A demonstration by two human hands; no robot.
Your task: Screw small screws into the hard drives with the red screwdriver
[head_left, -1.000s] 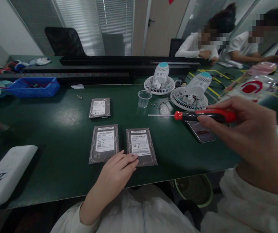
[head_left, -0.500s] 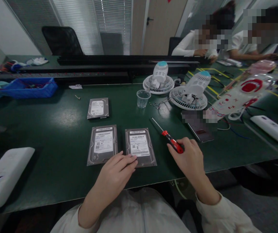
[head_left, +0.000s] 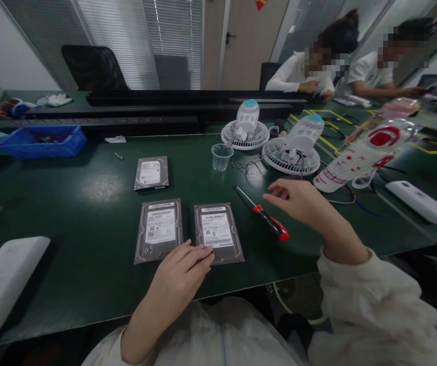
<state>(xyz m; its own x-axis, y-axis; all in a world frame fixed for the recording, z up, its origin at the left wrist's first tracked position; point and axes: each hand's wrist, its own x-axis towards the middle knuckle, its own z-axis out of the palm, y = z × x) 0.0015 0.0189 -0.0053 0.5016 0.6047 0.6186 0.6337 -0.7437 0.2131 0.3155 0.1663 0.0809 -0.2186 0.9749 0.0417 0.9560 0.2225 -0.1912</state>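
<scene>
So at the far left, the other person's hand that was poking in a second ago is out of view. Moving right along the green surface [head_left: 88,269], nothing's new with the hard drives: the far hard drive [head_left: 151,173] is alone at the back, with the left hard drive [head_left: 159,229] and the right hard drive [head_left: 216,227] side by side up front. The left hand [head_left: 178,277] hasn't budged either; its grip is loose, fingers out flat, fingertips on the right drive's near left corner.

Now the actual change: the screwdriver [head_left: 268,222] was up in the air, then being laid down, and now it's lying by itself right of the drives, tip aimed back towards the clear cup [head_left: 221,158] and loose screws [head_left: 243,168]. The right hand [head_left: 304,203] has let go and lifted off, grip empty, fingers half curled. Reads to me like the driver work's paused and that hand's free.
</scene>
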